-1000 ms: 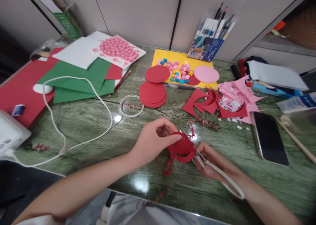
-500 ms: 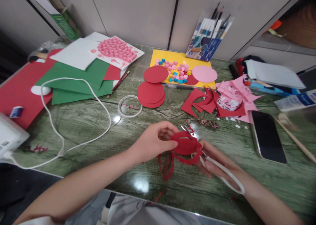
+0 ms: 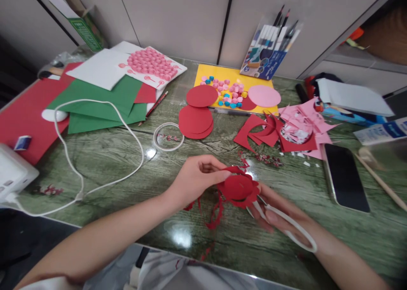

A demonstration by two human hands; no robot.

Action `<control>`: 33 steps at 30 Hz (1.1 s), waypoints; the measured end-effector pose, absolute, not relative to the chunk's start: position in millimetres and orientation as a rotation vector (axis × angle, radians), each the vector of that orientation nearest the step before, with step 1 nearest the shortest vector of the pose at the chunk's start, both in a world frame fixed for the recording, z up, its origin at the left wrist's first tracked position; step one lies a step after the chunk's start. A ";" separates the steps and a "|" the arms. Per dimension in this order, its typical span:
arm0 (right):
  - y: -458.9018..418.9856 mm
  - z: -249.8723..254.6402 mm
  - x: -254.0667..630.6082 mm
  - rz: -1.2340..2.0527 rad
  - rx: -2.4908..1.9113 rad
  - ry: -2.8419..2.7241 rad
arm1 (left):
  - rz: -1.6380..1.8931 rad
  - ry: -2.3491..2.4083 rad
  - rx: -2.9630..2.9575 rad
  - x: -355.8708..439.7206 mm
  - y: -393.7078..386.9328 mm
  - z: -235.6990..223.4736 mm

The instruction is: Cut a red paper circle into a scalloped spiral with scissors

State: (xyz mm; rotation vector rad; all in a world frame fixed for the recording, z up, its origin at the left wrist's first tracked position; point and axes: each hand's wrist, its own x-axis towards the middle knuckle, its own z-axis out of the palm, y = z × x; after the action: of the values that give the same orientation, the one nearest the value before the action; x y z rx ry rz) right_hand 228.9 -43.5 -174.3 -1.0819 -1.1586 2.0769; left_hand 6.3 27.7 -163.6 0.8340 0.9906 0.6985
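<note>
Between my hands is a piece of red paper [image 3: 237, 188] cut with a scalloped edge and curved slits. My left hand [image 3: 203, 173] pinches its upper left side between thumb and fingers. In my right hand [image 3: 273, 211] are white-handled scissors [image 3: 297, 228], their blades hidden behind the red paper. Curled red scraps [image 3: 216, 213] lie on the table below my left hand. Beyond the hands rest a white tape roll [image 3: 168, 136] and a stack of red paper circles [image 3: 195, 121].
Red offcuts [image 3: 254, 131], pink scraps [image 3: 300, 122] and a phone [image 3: 346, 177] lie to the right. At the back is a yellow sheet [image 3: 203, 71] bearing small pom-pom-like pieces. A white cable [image 3: 140, 146] loops across the left beside green sheets [image 3: 95, 97].
The red paper has tilted and turned between my hands, its slits now narrower. The scissor blade tip that showed above it is now hidden. Both hands stay nearly in place.
</note>
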 end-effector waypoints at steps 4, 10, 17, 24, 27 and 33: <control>-45.3 -176.1 230.0 2.097 -1.057 -1.169 | 0.743 1.062 0.927 6.2 27.0 -161.8; -43.6 -173.6 233.2 2.141 -1.002 -1.145 | 0.789 1.075 1.046 5.7 23.6 -158.8; -43.4 -167.9 237.1 2.141 -1.049 -1.069 | 0.833 1.136 1.154 6.3 20.1 -152.8; -45.3 -167.5 236.9 2.152 -1.102 -1.011 | 0.834 1.171 1.194 4.9 18.9 -153.2; -48.1 -168.0 235.2 2.130 -1.109 -0.970 | 0.846 1.181 1.167 5.4 19.0 -152.5; -51.9 -169.2 232.7 2.109 -1.084 -0.952 | 0.851 1.156 1.102 7.2 18.9 -151.9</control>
State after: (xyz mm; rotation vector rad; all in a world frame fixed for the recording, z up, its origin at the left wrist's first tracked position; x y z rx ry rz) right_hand 232.7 -51.9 -169.2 -1.0841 -0.9524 2.1087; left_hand 7.2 18.9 -151.9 1.1019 1.1558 0.8511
